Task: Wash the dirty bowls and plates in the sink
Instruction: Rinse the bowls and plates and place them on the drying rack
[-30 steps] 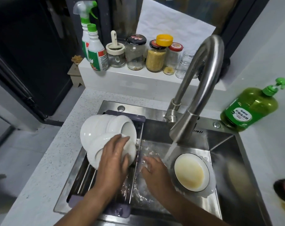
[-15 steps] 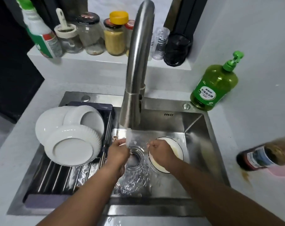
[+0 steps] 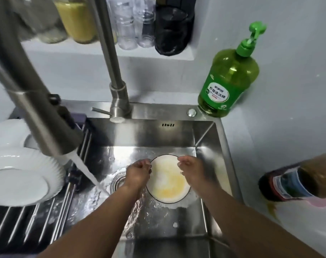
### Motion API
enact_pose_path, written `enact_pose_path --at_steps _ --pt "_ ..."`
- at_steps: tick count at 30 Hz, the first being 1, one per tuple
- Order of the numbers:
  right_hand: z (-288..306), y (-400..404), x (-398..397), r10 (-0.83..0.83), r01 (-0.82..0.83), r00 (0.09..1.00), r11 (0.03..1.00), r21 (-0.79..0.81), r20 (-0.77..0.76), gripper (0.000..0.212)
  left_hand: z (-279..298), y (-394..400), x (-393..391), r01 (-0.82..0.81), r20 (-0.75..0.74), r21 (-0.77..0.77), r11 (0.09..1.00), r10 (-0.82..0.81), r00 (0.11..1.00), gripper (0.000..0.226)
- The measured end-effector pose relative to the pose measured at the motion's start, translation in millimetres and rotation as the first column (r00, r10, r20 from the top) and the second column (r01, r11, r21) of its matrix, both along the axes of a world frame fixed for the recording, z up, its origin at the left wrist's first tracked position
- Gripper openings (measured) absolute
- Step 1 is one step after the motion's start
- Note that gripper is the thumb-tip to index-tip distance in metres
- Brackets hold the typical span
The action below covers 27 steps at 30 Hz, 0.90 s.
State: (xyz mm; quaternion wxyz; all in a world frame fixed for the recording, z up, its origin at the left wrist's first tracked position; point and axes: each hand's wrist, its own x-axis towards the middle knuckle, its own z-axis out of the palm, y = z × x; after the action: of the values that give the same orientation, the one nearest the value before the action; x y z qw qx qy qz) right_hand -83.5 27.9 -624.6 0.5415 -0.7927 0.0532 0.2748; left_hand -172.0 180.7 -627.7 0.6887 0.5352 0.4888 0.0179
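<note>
Head view looks down past our two bare forearms, which reach forward side by side into a steel sink [image 3: 206, 138]. Our left hand [image 3: 138, 172] sits at the left edge of a dirty plate [image 3: 167, 179], its fingers curled over the rim; our right hand [image 3: 193, 169] mirrors it at the right edge, fingers bent onto the rim, so the plate lies between both hands. Whether the fingers truly clamp the rim or only rest on it, we cannot tell. The plate is white with a thin dark rim line and a yellow greasy film, and lies flat on the sink floor, right of the drain [image 3: 119, 180]. Water runs from the faucet head [image 3: 52, 131] and lands left of our left wrist, just beside the drain. On the rack [image 3: 44, 226] at the left, white upturned dishes [image 3: 22, 174] lean together. A green dish soap bottle [image 3: 230, 77] stands on the worktop [image 3: 281, 127] at the sink's far right corner.
</note>
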Motion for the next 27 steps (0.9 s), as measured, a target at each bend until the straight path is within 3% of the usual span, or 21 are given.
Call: enact_pose_path --at_steps 5,8,10,13,16,20,27 --pt "-39.6 -0.5 7.1 -0.090 0.090 0.996 0.996 -0.013 -0.009 0.018 -43.6 10.6 6.3 0.125 -0.039 0.182 0.975 -0.120 0.992 0.018" --pt "-55.1 -5.2 3.0 -0.078 0.078 0.997 0.991 -0.106 0.000 0.027 -59.9 13.3 3.5 0.206 -0.098 0.296 0.933 -0.185 0.978 0.021" --pt "-61.0 -7.6 -0.3 -0.019 0.035 0.998 0.966 -0.254 0.066 0.034 -61.3 12.3 1.1 0.267 -0.159 0.341 0.901 -0.225 0.961 0.011" --pt "-66.8 -12.0 -6.5 0.048 0.013 0.992 0.877 -0.481 0.115 0.038 -65.4 12.6 -1.4 0.459 -0.330 0.345 0.819 -0.352 0.876 0.021" --pt "-72.3 -19.4 -7.6 0.220 -0.112 0.974 0.681 -0.723 0.057 0.036 -70.3 11.0 -2.7 0.591 -0.433 0.323 0.739 -0.440 0.786 0.029" --pt "-78.6 -27.7 -8.1 0.445 -0.361 0.886 0.476 -0.802 -0.135 0.030 -70.4 5.2 -1.4 0.635 -0.464 0.330 0.698 -0.466 0.753 0.037" --pt "-55.2 -22.9 -19.8 0.372 -0.293 0.928 0.672 -0.680 -0.032 0.028 -49.6 4.1 -19.6 0.513 -0.400 0.278 0.812 -0.388 0.830 0.031"
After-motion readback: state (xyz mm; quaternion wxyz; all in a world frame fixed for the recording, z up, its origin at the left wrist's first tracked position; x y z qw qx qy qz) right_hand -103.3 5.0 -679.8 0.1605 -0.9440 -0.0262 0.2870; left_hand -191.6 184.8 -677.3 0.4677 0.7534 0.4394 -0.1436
